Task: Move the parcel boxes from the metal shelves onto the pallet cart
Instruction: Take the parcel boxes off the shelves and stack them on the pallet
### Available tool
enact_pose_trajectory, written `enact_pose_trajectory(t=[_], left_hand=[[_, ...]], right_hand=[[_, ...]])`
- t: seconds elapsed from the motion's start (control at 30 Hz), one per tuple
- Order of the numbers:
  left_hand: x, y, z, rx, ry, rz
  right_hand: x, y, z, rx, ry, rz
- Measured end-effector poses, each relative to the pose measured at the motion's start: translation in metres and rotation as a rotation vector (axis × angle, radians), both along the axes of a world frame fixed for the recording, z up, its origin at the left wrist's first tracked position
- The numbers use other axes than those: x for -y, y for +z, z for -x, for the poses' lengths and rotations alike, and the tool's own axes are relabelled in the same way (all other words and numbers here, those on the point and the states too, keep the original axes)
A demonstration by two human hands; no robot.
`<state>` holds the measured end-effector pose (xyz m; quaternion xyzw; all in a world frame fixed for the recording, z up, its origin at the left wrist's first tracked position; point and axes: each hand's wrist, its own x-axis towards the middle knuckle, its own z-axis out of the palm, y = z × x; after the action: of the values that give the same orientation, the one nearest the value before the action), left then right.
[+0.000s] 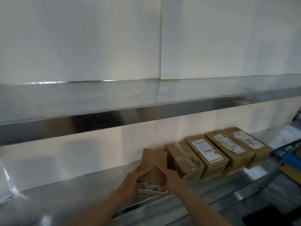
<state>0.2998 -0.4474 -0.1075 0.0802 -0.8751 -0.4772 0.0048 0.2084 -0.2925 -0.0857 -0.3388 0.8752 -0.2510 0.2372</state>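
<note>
Showing left forearm (101, 207) and right forearm (198, 207) bare along the whole visible length, wrist down to bottom frame edge. Showing left grip (132, 180) and right grip (169, 176) bare as well, knuckles through to thumb tips. Reading slim, smooth outlines on both arms. Blurring slightly, hiding nail detail. Cropping off upper arms and any clothing at frame edge.

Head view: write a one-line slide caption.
The left hand and right hand grip a parcel box at the metal shelf beside four more boxes.
</note>
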Motion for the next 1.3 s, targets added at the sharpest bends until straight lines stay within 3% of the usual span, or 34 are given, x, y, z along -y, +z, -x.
enact_pose_trajectory(t=[0.13,0.43,0.63,1.0,1.3], left_hand=[[0.009,0.005,-0.008,-0.108,-0.042,-0.044],[0.003,0.037,-0.015,-0.485,0.087,-0.027],[-0.039,0.06,0.011,-0.586,0.043,0.02],[-0.202,0.092,0.096,-0.621,-0.284,-0.025],[-0.379,0.095,0.157,-0.617,-0.418,-0.018]], right_hand=[[0.004,0.005,-0.005,-0.051,-0.035,-0.074],[-0.007,0.057,-0.02,-0.128,-0.128,0.181],[-0.05,0.08,-0.022,-0.215,-0.283,0.327],[-0.225,0.096,0.011,-0.286,-0.647,0.359],[-0.399,0.104,0.032,-0.279,-0.864,0.317]])
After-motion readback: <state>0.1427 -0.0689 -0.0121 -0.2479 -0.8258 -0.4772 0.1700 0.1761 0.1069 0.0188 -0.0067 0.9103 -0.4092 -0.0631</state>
